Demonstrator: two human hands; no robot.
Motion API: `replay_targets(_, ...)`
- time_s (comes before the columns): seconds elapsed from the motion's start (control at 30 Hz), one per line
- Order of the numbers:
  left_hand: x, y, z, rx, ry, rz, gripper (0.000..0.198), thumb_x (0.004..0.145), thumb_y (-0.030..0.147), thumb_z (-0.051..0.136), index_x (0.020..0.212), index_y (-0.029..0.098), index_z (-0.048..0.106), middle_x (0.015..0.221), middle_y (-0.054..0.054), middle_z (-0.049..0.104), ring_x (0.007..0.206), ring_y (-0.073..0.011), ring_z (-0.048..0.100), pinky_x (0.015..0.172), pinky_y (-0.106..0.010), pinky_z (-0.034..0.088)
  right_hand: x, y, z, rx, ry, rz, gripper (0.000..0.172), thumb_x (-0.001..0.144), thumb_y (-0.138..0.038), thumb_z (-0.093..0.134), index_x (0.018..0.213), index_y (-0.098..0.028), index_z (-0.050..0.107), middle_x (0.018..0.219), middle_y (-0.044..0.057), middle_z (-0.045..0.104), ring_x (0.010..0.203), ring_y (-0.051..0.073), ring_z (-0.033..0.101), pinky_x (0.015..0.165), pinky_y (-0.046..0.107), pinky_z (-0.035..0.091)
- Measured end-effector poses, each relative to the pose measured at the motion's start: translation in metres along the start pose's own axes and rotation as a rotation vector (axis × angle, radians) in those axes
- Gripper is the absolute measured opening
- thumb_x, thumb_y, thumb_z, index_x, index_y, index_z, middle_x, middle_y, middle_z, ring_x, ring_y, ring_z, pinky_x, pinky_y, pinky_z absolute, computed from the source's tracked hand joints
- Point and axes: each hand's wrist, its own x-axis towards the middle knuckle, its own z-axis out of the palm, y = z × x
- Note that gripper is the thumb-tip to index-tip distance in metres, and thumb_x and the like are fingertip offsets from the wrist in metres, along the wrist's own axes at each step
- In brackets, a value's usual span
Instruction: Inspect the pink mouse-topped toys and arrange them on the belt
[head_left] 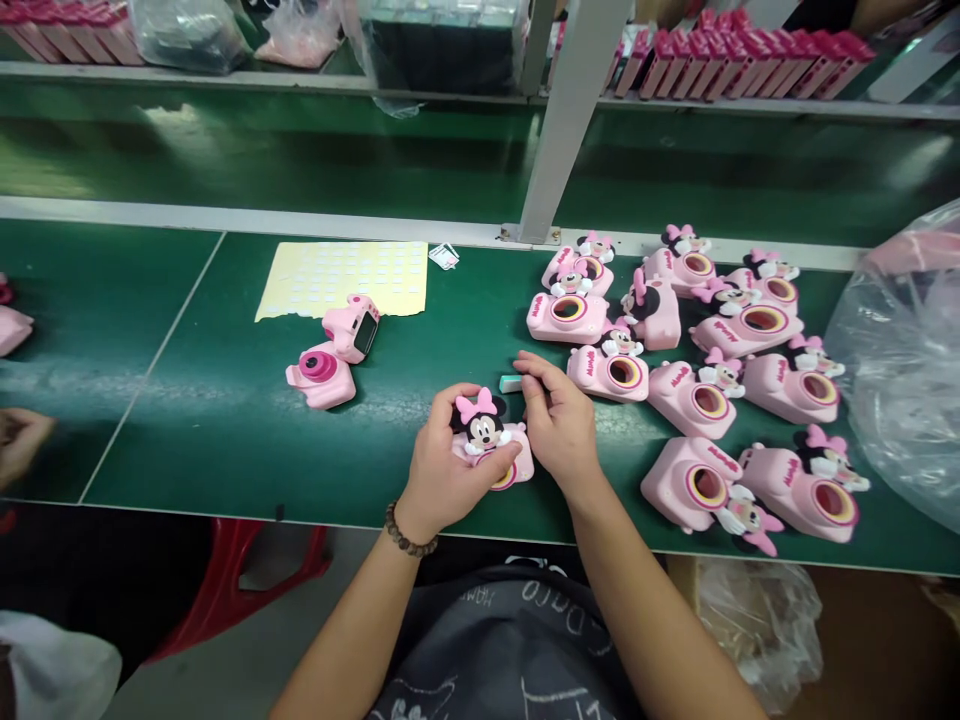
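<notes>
My left hand (444, 465) is wrapped around a pink toy camera case (517, 462), its thumb across the front. A black-eared cartoon mouse figure (484, 432) with a pink bow sits on top of that case. Close by on the right, my right hand (559, 420) has its fingers curled around a small teal-and-white piece (511, 383), whose end sticks out past the thumb; its kind is unclear. The case lies just below this piece, near the right fingertips.
Several similar mouse cases (709, 400) stand to the right, beside a clear plastic bag (900, 370). Two small pink cameras (330, 378) lie left, near a yellow sticker sheet (345, 275). A co-worker's hand (22, 440) is at far left. A shelf post (570, 120) rises behind.
</notes>
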Motion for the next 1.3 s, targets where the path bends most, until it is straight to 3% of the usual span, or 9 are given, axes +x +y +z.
replay_targets(0.13, -0.001, 0.001, -0.005, -0.304, -0.018, -0.077, 0.062, 0.075, 0.037, 0.073, 0.126, 0.024, 0.040, 0.099, -0.005, 0.064, 0.085, -0.0189, 0.065, 0.076, -0.032, 0.056, -0.017, -0.017, -0.010, 0.123, 0.029, 0.008, 0.023, 0.096, -0.040, 0.056, 0.105, -0.024, 0.070, 0.129, 0.011, 0.064, 0.113, 0.028, 0.063, 0.075, 0.036, 0.055)
replay_targets(0.27, -0.007, 0.009, -0.009, -0.580, 0.026, -0.074, 0.059, 0.083, 0.054, 0.048, 0.131, 0.021, 0.039, 0.116, -0.013, 0.065, 0.104, -0.0260, 0.066, 0.083, -0.039, 0.058, -0.046, -0.034, -0.013, 0.531, -0.390, 0.212, 0.049, 0.091, -0.048, 0.065, 0.136, -0.032, 0.056, 0.141, 0.008, 0.057, 0.124, 0.028, 0.058, 0.087, 0.037, 0.056)
replay_targets(0.43, -0.019, 0.025, -0.009, -0.304, 0.082, 0.092, 0.049, 0.096, 0.039, 0.038, 0.141, 0.024, 0.049, 0.150, -0.006, 0.046, 0.140, -0.0247, 0.042, 0.118, -0.040, 0.036, -0.061, -0.041, 0.003, 0.654, -0.571, 0.331, 0.046, 0.090, -0.044, 0.067, 0.134, -0.036, 0.058, 0.138, 0.003, 0.060, 0.119, 0.025, 0.061, 0.097, 0.035, 0.052)
replay_targets(0.67, -0.030, 0.016, -0.029, -0.283, 0.249, -0.037, 0.041, 0.102, 0.040, 0.037, 0.131, 0.022, 0.061, 0.144, -0.008, 0.054, 0.136, -0.0246, 0.047, 0.118, -0.043, 0.036, -0.040, -0.046, 0.023, 0.511, -0.634, 0.529, 0.055, 0.085, -0.054, 0.064, 0.132, -0.027, 0.055, 0.100, 0.006, 0.069, 0.063, 0.018, 0.060, 0.045, 0.027, 0.046)
replay_targets(0.8, -0.041, 0.003, -0.048, -0.093, 0.155, 0.068, 0.066, 0.092, 0.047, 0.059, 0.149, 0.023, 0.037, 0.157, -0.011, 0.035, 0.144, -0.0287, 0.036, 0.121, -0.049, 0.030, -0.025, -0.045, 0.027, 0.313, -0.569, 0.302, 0.047, 0.087, -0.049, 0.063, 0.127, -0.024, 0.057, 0.120, 0.009, 0.066, 0.089, 0.022, 0.066, 0.068, 0.032, 0.055)
replay_targets(0.9, -0.043, -0.006, -0.064, 0.183, 0.107, 0.098, 0.098, 0.071, 0.039, 0.084, 0.150, 0.023, 0.029, 0.157, -0.013, 0.031, 0.144, -0.0315, 0.033, 0.120, -0.052, 0.031, -0.010, -0.058, 0.021, 0.085, -0.764, 0.126, 0.040, 0.094, -0.045, 0.053, 0.127, -0.024, 0.059, 0.124, 0.008, 0.066, 0.104, 0.025, 0.065, 0.091, 0.040, 0.051)
replay_targets(1.03, -0.039, -0.016, -0.076, 0.318, 0.107, 0.137, 0.080, 0.070, 0.034, 0.087, 0.137, 0.025, 0.045, 0.145, -0.010, 0.041, 0.136, -0.0265, 0.042, 0.117, -0.047, 0.038, 0.023, -0.093, 0.022, -0.351, -0.894, -0.057, 0.044, 0.098, -0.044, 0.048, 0.135, -0.022, 0.057, 0.127, 0.012, 0.065, 0.108, 0.030, 0.065, 0.092, 0.044, 0.051)
replay_targets(1.2, -0.040, -0.020, -0.076, 0.329, 0.100, 0.142, 0.078, 0.065, 0.037, 0.090, 0.131, 0.025, 0.050, 0.140, -0.008, 0.038, 0.131, -0.0257, 0.044, 0.114, -0.044, 0.041, 0.092, -0.127, 0.072, -0.747, -0.860, -0.501, 0.078, 0.085, -0.007, 0.059, 0.156, -0.023, 0.032, 0.162, 0.016, 0.025, 0.142, 0.039, 0.036, 0.104, 0.049, 0.042)
replay_targets(1.3, -0.043, -0.018, -0.074, 0.373, 0.129, 0.090, 0.080, 0.061, 0.036, 0.092, 0.130, 0.024, 0.052, 0.136, -0.009, 0.037, 0.128, -0.0280, 0.044, 0.114, -0.047, 0.039, 0.123, -0.133, 0.105, -0.728, -0.975, -0.582, 0.074, 0.079, 0.004, 0.057, 0.146, -0.027, 0.049, 0.156, 0.011, 0.039, 0.140, 0.031, 0.040, 0.105, 0.038, 0.041)
